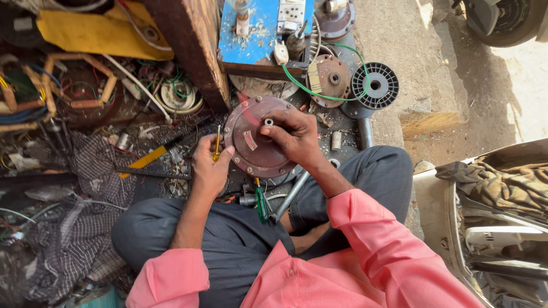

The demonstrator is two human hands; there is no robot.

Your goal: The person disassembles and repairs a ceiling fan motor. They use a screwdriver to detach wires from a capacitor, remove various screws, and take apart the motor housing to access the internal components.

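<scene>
A round reddish-brown metal motor cover (254, 149), with bolts around its rim, stands tilted on the ground in front of my crossed legs. My right hand (292, 136) grips its upper right edge, fingers over the centre hole. My left hand (210, 166) is at the cover's left rim and holds a thin yellow-handled tool (217, 144) upright. A green-handled screwdriver (261, 203) and a metal rod (290, 197) lie below the cover on my lap.
A blue wooden board (260, 34) with sockets stands beyond the cover. A black wire spool (375, 85), a rusty round plate (329, 78) and a green wire lie at upper right. Tangled wires, a checked cloth (85, 222) and a yellow-black tool (147, 158) crowd the left.
</scene>
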